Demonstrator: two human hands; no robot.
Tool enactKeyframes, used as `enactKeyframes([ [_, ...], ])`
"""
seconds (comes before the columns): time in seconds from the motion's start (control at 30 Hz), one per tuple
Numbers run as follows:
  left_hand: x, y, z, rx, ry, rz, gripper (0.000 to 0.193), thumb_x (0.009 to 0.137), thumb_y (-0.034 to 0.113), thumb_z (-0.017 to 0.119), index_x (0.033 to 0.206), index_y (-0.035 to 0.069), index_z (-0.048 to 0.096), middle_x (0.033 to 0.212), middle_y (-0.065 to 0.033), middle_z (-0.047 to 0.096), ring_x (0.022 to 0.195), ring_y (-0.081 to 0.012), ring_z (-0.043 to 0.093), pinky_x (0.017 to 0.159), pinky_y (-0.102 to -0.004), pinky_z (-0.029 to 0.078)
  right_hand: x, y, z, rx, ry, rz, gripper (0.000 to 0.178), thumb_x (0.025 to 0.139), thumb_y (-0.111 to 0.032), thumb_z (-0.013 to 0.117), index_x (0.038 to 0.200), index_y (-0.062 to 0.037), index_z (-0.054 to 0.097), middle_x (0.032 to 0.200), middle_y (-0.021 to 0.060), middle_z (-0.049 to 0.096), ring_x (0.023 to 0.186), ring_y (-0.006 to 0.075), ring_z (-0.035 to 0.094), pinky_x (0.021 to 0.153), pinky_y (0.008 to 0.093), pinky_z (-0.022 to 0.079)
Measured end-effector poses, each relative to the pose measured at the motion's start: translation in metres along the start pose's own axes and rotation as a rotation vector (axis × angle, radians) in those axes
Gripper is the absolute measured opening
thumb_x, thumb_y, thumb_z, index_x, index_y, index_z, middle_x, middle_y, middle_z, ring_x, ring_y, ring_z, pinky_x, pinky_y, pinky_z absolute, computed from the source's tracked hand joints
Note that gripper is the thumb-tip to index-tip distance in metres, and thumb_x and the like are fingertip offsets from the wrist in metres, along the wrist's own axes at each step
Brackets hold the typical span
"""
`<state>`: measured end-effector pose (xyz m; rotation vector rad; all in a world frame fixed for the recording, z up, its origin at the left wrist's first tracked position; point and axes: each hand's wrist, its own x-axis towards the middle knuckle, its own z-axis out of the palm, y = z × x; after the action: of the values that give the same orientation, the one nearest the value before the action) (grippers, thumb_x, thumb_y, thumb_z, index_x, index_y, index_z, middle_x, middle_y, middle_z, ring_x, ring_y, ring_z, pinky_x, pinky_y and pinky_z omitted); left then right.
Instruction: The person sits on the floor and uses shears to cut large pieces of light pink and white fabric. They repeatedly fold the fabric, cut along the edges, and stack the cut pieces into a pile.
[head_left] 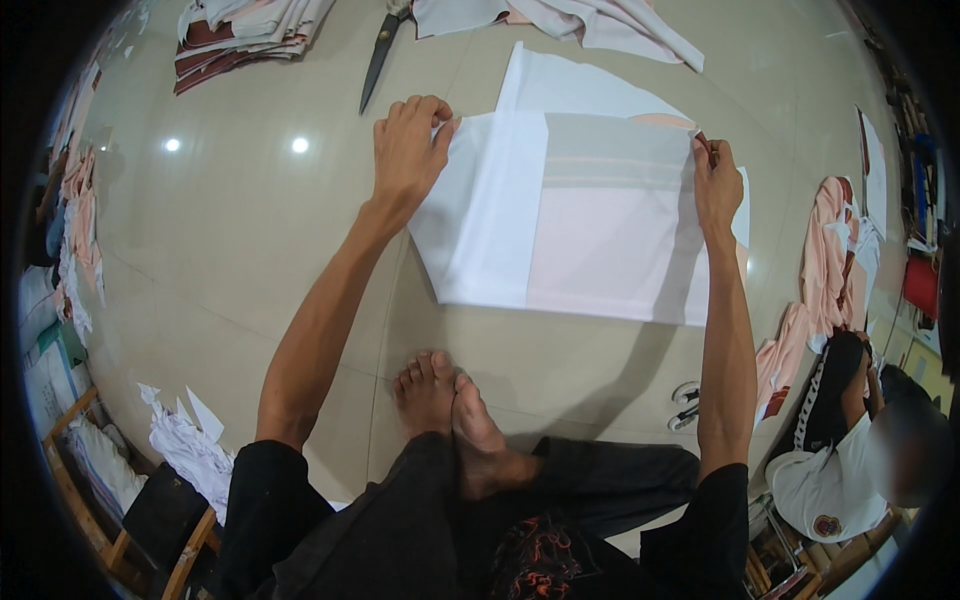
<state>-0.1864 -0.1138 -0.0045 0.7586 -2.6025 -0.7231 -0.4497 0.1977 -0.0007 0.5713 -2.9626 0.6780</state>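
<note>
Left hand point(408, 150) is closed in a pinch on the upper left corner of the folded white and pale pink fabric panel point(580, 225), which lies flat on the glossy beige tiled floor point(230, 240) directly ahead of the seated person's crossed bare feet point(450, 405). Right hand point(716, 180) is closed likewise on the upper right corner, fingertips drawn together over the edge; both arms are extended nearly straight, forearms rising from the lower edge of the view, wrists level with the top edge of the panel. Risk noted: the grip on each side is by fingertips only, so an uneven pull could, in my judgement, skew the fold line or drag the lower layer out of register with the top one. The floor appears smooth, so the panel may slide rather than hold its place. A second loose white fabric sheet point(590, 85) lies under the far edge and could be caught up with the panel. Long dark-handled tailor's scissors point(380, 55) lie just beyond the left hand, blades pointing toward it; a reach forward without looking risks contact. A stack of dark red and white folded fabric pieces point(245, 35) sits well apart at upper left. Another seated person in a white shirt point(850, 450) is at lower right, clear of the work.
</note>
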Motion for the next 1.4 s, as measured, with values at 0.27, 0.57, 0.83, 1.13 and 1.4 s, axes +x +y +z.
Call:
enactKeyframes([
  [0.27,0.01,-0.003,-0.004,-0.032,-0.065,0.052,0.019,0.091,0.022,0.073,0.093,0.003,0.067,0.083,-0.0086,0.063,0.082,-0.0252,0.055,0.075,-0.0391,0.046,0.004,0.012,0.003,0.0,0.006,-0.046,0.028,0.105,-0.03,0.054,0.111,-0.0049,0.063,0.097,0.0183,0.075,0.088,0.0381,0.071,0.077,0.0454,0.053],
  [0.57,0.012,-0.007,-0.002,-0.083,-0.053,0.078,0.02,0.094,0.02,0.07,0.093,0.001,0.067,0.087,-0.0112,0.065,0.087,-0.0273,0.058,0.079,-0.0398,0.047,0.003,0.009,0.002,-0.025,-0.025,0.029,0.034,0.105,-0.037,0.053,0.113,-0.0059,0.064,0.099,0.0164,0.075,0.09,0.037,0.072,0.079,0.0445,0.054],
  [0.83,0.014,-0.008,-0.005,-0.126,-0.099,0.062,0.019,0.095,0.02,0.069,0.096,0.001,0.066,0.091,-0.0115,0.066,0.09,-0.0266,0.058,0.082,-0.039,0.048,0.008,0.013,0.005,-0.045,-0.02,0.053,0.038,0.103,-0.042,0.055,0.114,-0.0069,0.064,0.106,0.0173,0.075,0.096,0.0361,0.072,0.084,0.0443,0.053],
  [1.13,0.01,-0.01,-0.011,-0.098,-0.068,0.095,0.026,0.095,0.02,0.07,0.114,0.002,0.065,0.115,-0.0141,0.066,0.111,-0.0306,0.06,0.097,-0.0398,0.047,-0.005,-0.006,-0.018,0.046,0.028,0.001,0.048,0.101,-0.044,0.06,0.124,-0.0014,0.062,0.123,0.021,0.068,0.114,0.0351,0.064,0.097,0.0439,0.049],
  [1.4,-0.094,0.037,-0.023,-0.029,-0.016,0.318,0.056,0.094,0.018,0.07,0.147,0.01,0.052,0.16,-0.0145,0.04,0.149,-0.0389,0.03,0.121,-0.0548,0.023,-0.243,0.089,-0.118,-0.011,0.241,0.288,0.039,0.1,-0.023,0.063,0.127,0.0046,0.059,0.125,0.0202,0.061,0.119,0.0347,0.056,0.103,0.0436,0.043],
])
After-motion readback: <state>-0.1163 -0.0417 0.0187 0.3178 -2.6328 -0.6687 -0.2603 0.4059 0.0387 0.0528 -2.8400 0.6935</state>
